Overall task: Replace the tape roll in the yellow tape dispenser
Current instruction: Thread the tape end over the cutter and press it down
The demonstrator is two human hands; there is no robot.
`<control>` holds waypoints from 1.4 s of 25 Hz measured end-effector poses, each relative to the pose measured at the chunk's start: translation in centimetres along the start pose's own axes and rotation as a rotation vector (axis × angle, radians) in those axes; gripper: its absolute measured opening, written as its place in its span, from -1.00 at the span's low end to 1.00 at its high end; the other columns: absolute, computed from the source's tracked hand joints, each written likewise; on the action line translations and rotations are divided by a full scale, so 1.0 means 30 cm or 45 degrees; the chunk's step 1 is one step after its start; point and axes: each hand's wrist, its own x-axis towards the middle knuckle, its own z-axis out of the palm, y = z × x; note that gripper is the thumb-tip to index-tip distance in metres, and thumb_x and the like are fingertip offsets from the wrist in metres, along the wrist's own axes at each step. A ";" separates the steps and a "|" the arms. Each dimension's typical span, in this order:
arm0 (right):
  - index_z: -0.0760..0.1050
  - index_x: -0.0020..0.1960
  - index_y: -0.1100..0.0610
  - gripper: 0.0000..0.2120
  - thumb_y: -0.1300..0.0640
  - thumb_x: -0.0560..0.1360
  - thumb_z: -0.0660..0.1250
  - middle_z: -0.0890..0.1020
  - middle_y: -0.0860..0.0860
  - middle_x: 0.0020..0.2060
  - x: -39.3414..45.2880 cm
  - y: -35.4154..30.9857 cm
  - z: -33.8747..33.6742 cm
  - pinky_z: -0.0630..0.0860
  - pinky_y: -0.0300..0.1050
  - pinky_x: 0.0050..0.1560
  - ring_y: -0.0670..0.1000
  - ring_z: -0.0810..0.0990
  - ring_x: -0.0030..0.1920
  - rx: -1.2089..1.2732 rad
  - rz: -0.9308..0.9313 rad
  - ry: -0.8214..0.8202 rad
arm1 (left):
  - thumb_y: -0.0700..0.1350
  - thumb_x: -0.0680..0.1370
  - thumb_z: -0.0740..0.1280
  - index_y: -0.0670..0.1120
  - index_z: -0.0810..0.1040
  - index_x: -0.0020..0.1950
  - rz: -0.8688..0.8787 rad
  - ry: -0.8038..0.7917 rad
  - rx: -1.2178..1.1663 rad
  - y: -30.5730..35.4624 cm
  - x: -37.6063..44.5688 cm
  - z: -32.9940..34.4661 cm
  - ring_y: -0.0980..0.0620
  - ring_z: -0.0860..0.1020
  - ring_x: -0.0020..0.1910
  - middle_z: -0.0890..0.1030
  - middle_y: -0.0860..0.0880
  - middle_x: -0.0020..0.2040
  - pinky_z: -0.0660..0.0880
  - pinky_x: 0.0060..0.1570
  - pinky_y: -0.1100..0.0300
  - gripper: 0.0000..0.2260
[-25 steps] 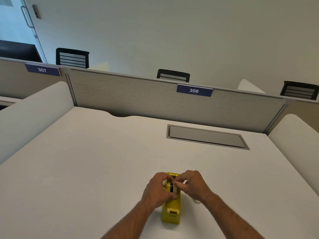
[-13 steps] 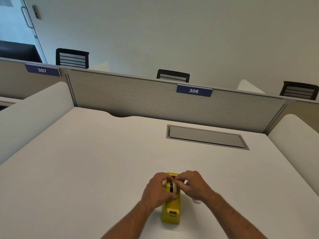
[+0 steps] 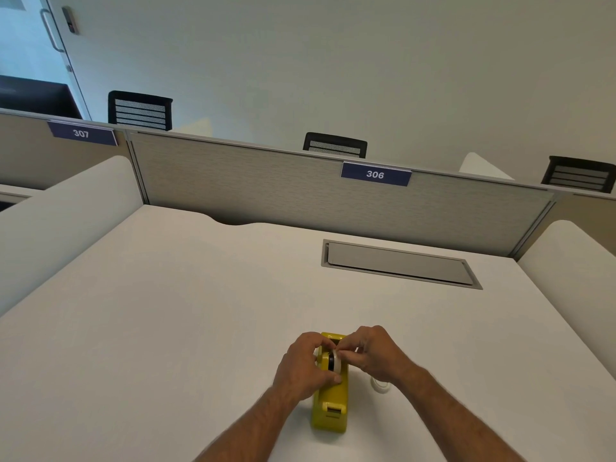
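Observation:
The yellow tape dispenser [image 3: 331,406] stands on the white desk [image 3: 166,328], its cutter end nearest me. A white tape roll [image 3: 334,361] with a black core sits upright in its cradle. My left hand [image 3: 305,368] clasps the dispenser's left side, thumb against the roll. My right hand [image 3: 375,356] pinches the top of the roll from the right. A second pale tape roll [image 3: 380,385] lies flat on the desk just right of the dispenser, mostly hidden behind my right wrist.
A grey flip-lid cable hatch [image 3: 400,264] is set into the desk further back. A grey partition [image 3: 300,191] with a "306" label closes the far edge. Curved white side screens [image 3: 60,208] flank the desk.
Almost nothing differs. Both hands stay on the roll in the dispenser, with only slight shifts of the fingers.

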 end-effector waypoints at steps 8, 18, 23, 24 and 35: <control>0.68 0.04 -0.02 -0.85 0.02 0.55 0.36 0.71 -0.03 -0.14 0.000 0.007 0.014 0.47 -0.23 -0.14 -0.05 0.57 -0.16 -0.103 -0.036 0.027 | 0.04 0.23 0.64 0.17 0.51 0.16 -0.003 -0.002 -0.014 0.003 -0.001 -0.003 0.02 0.54 0.16 0.48 0.12 0.25 0.60 0.14 0.05 -0.44; 0.70 0.01 -0.03 -0.88 0.04 0.51 0.40 0.74 -0.06 -0.15 0.017 0.006 -0.010 0.55 -0.20 -0.11 -0.06 0.61 -0.16 -0.153 -0.064 -0.052 | 0.09 0.19 0.63 0.20 0.53 0.10 0.009 -0.003 0.004 -0.004 0.004 0.002 0.05 0.53 0.12 0.48 0.16 0.23 0.61 0.11 0.05 -0.46; 0.68 0.01 -0.03 -0.85 0.02 0.53 0.35 0.72 -0.04 -0.18 0.024 0.004 0.000 0.40 -0.29 -0.20 -0.09 0.55 -0.21 -0.232 -0.114 -0.026 | 0.09 0.19 0.63 0.21 0.51 0.12 0.010 -0.004 0.010 -0.010 0.007 0.004 0.05 0.53 0.13 0.45 0.19 0.20 0.61 0.11 0.05 -0.44; 0.67 0.02 -0.03 -0.85 0.03 0.53 0.34 0.72 -0.03 -0.17 0.025 0.005 0.004 0.39 -0.28 -0.20 -0.09 0.54 -0.20 -0.238 -0.111 -0.024 | 0.09 0.19 0.63 0.20 0.51 0.13 0.012 -0.003 0.010 -0.010 0.008 0.004 0.05 0.53 0.12 0.45 0.19 0.20 0.61 0.11 0.05 -0.44; 0.70 0.01 -0.06 -0.85 -0.03 0.48 0.41 0.74 -0.09 -0.13 0.015 -0.001 0.000 0.55 -0.16 -0.08 -0.09 0.59 -0.14 -0.201 -0.050 -0.003 | 0.11 0.18 0.63 0.20 0.52 0.12 0.008 -0.002 0.023 -0.005 0.009 -0.001 0.05 0.54 0.13 0.48 0.16 0.23 0.61 0.11 0.05 -0.44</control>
